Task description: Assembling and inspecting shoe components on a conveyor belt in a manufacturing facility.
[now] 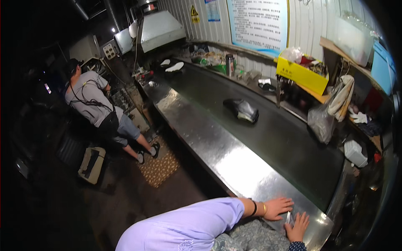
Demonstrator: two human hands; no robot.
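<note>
My left hand (278, 208), with a black band and a gold bracelet on the wrist, lies flat on the shiny metal ledge (250, 180). Close beside it my right hand (297, 228) rests on the same ledge, its fingers spread. A small bright streak shows between the two hands; whether it is an object or a reflection I cannot tell. Ahead, on the dark conveyor belt (293, 154), sits a black shoe (243, 110) on a last or stiffly shaped, out of reach of both hands. Farther up the belt lie pale sole-shaped pieces (174, 67).
A co-worker (94, 90) stands at a machine on the left, near a patterned mat (161, 165). Along the wall are a yellow box (302, 76), a dark flask (229, 65), a plastic bag (321, 123) and a white container (355, 153). A metal hood (161, 29) hangs over the far end.
</note>
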